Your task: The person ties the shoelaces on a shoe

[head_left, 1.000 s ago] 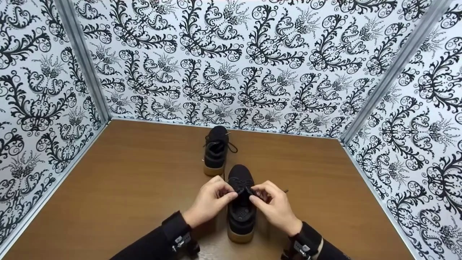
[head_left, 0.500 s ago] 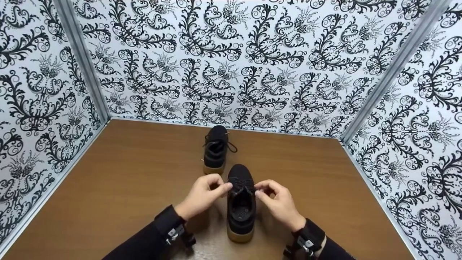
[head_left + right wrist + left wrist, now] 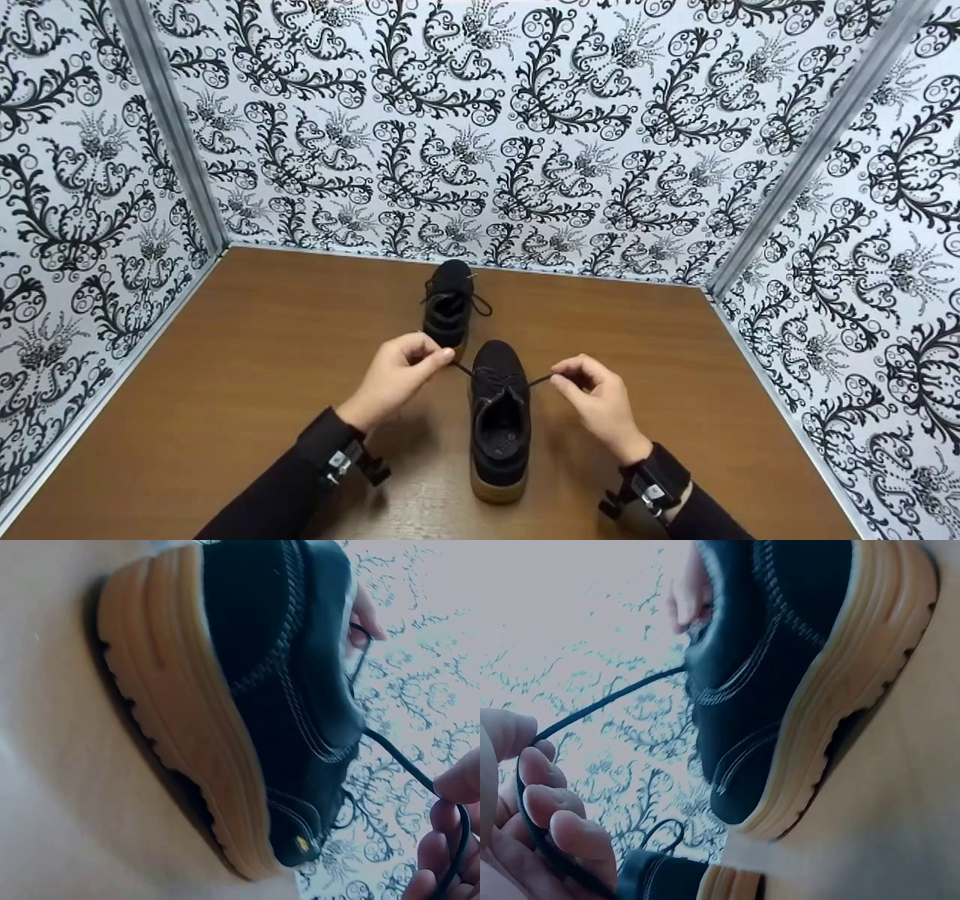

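On either side of black shoe (image 3: 500, 427), forearms (image 3: 262, 487) angle inward: left hand (image 3: 396, 377) pinches one lace strand (image 3: 611, 700) between thumb and forefinger, right hand (image 3: 600, 403) pinches opposite strand (image 3: 403, 759); thin dark cord, running nearly straight. Shoe upright on wood-grain table (image 3: 300, 322), front half between fingertips. Upper (image 3: 735, 720) dark, pale stitching; sole (image 3: 862, 667) thick, tan, ridged. Second shoe (image 3: 448, 328) just beyond left fingers.

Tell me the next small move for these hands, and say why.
I'd probably bring the left lace and right lace inward and cross them over the near shoe. The left hand pinches one and the right hand the other, both lengths run out to opposite sides of the shoe, and no bow can be made out on it.
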{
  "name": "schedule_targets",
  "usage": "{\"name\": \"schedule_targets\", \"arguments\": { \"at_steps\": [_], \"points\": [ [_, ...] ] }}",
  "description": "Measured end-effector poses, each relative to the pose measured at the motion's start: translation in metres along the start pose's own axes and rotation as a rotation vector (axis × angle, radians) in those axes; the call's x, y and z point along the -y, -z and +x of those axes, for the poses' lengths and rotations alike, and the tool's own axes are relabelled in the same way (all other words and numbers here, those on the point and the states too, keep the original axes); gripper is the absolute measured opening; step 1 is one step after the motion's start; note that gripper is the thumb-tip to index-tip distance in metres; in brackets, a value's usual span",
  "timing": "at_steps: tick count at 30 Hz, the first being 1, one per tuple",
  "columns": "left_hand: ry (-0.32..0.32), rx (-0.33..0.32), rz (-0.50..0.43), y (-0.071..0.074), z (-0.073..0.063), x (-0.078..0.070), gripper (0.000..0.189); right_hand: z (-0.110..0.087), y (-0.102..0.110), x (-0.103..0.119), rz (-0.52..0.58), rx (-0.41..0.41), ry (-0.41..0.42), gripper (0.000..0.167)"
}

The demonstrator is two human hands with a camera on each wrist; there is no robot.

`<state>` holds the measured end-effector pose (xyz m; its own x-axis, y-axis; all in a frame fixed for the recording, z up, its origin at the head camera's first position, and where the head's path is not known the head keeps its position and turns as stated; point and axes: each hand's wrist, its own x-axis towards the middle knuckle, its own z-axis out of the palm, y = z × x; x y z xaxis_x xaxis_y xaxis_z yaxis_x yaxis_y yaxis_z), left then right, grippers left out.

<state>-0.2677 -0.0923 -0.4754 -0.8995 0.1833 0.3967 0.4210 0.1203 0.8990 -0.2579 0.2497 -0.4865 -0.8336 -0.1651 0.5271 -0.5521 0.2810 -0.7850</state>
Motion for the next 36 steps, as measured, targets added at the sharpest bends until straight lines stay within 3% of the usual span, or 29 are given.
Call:
{"name": "schedule_targets", "arguments": {
  "at_steps": [6, 18, 24, 36],
  "points": [
    [0.053, -0.027, -0.084, 0.020, 0.007, 0.002, 0.022, 0.008, 0.014, -0.007, -0.026, -0.043, 0.000, 0.010],
    [0.133, -0.124, -0.172, 0.049, 0.017, 0.026, 0.014, 0.022, 0.035, -0.028, -0.121, -0.191, -0.159, 0.010],
    [0.217, -0.137, -0.123, 0.061, 0.018, 0.039, 0.014, 0.026, 0.048, -0.040, -0.120, -0.212, -0.173, 0.011],
    [0.268, -0.202, -0.030, 0.078, 0.019, 0.055, 0.019, 0.027, 0.061, -0.058, -0.187, -0.251, -0.241, 0.012]
  ]
}}
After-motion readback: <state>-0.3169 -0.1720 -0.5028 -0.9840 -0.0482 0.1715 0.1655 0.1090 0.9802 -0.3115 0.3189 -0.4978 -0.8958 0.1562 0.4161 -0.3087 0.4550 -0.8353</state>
